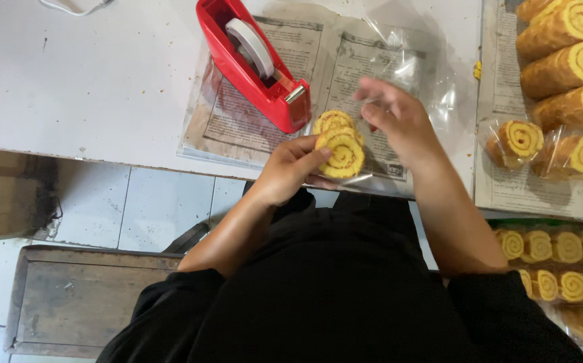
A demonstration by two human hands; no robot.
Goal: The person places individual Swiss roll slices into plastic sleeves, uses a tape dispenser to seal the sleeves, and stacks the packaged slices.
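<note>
Left hand (290, 169) pinches spiral-patterned roll slices (340, 149); right hand (399, 121), fingers loosely spread, touches crinkly clear plastic bag (399, 64)

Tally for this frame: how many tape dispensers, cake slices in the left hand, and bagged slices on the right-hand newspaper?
Red tape dispenser: 1
Swirl cake slices in left hand: 2
Bagged slices: 2
Total: 5

My two hands, raised side by side before my body.

My left hand (291, 168): bare forearm angled up, fingers curled in a grip, thumb extended rightward. My right hand (395, 117): wrist bent, fingers loosely spread and blurred, forearm bare below a black sleeve.
</note>
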